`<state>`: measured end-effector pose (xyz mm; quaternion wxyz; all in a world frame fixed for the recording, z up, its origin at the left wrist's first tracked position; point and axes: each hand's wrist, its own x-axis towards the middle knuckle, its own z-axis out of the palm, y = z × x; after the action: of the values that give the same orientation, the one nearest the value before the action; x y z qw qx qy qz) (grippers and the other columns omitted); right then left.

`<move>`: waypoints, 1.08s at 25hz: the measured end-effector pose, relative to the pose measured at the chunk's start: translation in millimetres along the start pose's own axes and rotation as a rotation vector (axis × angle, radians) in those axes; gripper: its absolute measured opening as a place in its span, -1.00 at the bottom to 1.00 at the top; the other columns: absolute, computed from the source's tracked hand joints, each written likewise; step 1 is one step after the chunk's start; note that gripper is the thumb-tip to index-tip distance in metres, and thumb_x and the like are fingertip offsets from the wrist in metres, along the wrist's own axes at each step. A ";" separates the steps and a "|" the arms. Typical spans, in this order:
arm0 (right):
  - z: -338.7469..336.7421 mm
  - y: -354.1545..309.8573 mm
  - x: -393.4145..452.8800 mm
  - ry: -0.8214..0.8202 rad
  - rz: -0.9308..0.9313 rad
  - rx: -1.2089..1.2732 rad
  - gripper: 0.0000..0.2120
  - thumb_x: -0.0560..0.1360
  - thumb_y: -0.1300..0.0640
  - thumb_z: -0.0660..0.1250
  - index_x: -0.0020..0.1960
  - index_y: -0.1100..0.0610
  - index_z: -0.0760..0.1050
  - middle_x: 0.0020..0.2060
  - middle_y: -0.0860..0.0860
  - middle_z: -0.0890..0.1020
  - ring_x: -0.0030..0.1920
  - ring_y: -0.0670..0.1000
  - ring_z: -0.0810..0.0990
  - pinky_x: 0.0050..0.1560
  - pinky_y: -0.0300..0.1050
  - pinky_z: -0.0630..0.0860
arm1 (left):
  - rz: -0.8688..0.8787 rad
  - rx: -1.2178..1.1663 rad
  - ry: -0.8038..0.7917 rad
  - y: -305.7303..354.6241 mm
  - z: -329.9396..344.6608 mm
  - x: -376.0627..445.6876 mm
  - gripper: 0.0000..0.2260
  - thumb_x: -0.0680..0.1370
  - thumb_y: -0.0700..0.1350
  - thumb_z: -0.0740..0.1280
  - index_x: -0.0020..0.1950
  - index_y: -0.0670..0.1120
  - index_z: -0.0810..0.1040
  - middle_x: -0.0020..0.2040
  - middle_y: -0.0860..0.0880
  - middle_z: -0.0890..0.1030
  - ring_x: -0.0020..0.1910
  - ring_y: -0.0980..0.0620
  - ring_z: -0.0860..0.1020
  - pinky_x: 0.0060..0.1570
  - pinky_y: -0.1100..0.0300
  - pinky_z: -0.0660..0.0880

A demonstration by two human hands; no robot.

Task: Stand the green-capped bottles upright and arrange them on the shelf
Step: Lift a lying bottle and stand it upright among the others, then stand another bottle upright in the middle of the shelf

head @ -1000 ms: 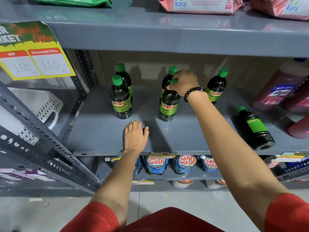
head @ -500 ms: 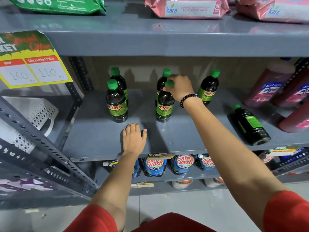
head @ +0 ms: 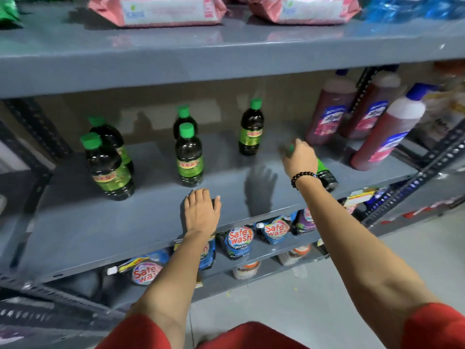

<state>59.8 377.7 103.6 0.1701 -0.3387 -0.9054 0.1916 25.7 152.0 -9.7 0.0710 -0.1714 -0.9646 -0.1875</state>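
Observation:
Several dark bottles with green caps stand upright on the grey shelf [head: 75, 222]: a pair at the left [head: 108, 170], a pair in the middle [head: 189, 159], and a single one further right [head: 251, 129]. One more green-capped bottle [head: 325, 176] lies on its side at the right, base toward me. My right hand [head: 299, 159] covers its neck and is blurred; a bit of green cap peeks out beside the fingers, and the grip itself is hidden. My left hand [head: 201, 210] rests flat, palm down, on the shelf's front edge, holding nothing.
Tall reddish bottles with blue labels [head: 329, 114] lean at the right end of the same shelf. Pink wipe packs [head: 161, 11] lie on the shelf above. Safewash pouches [head: 239, 240] fill the shelf below. A slotted metal upright [head: 415, 177] stands at the right.
My right hand let go of the middle front bottle, which stays upright, and moved right onto the lying bottle. The view shifted right. My left hand has stayed put.

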 end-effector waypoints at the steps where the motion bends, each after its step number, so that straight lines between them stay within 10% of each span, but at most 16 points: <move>1: -0.1 17.4 4.4 -0.010 0.011 -0.050 -0.67 0.49 0.17 0.26 0.21 0.28 0.39 0.19 0.29 0.51 0.21 0.28 0.45 0.18 0.08 0.42 | -0.002 -0.016 0.013 10.7 3.7 2.7 -0.69 0.55 -0.04 0.23 0.13 -0.26 0.47 0.10 -0.29 0.57 0.13 -0.25 0.49 0.19 -0.09 0.39; 16: 23.8 90.7 52.2 -0.159 0.086 -0.336 -0.17 0.37 -0.01 0.47 0.42 0.30 0.12 0.30 0.23 0.36 0.31 0.22 0.37 0.23 0.15 0.39 | -0.110 0.097 -0.006 61.3 32.8 27.2 -0.66 0.58 0.00 0.15 0.17 -0.25 0.43 0.17 -0.26 0.54 0.19 -0.23 0.45 0.22 -0.09 0.38; 23: 24.5 48.4 62.4 -0.214 0.066 0.646 -0.67 0.25 0.22 0.50 -0.04 0.16 0.48 -0.07 0.14 0.58 -0.05 0.12 0.57 -0.08 -0.11 0.49 | -0.114 0.106 -0.001 60.1 34.7 27.7 -0.67 0.57 0.00 0.15 0.14 -0.24 0.44 0.14 -0.25 0.54 0.15 -0.22 0.47 0.19 -0.07 0.39; 27: 33.2 11.7 69.0 -0.357 -0.009 1.020 -0.49 0.24 0.49 0.43 0.14 0.22 0.44 -0.03 0.10 0.60 -0.05 0.06 0.58 -0.05 -0.10 0.55 | -0.118 0.111 -0.005 59.4 33.7 28.1 -0.68 0.58 0.01 0.13 0.13 -0.22 0.44 0.13 -0.22 0.55 0.15 -0.20 0.46 0.19 -0.06 0.38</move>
<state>2.5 425.0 81.7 0.1574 -0.1715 -0.7138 0.6606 18.3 225.3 -15.0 0.0669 -0.1107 -0.9821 -0.1371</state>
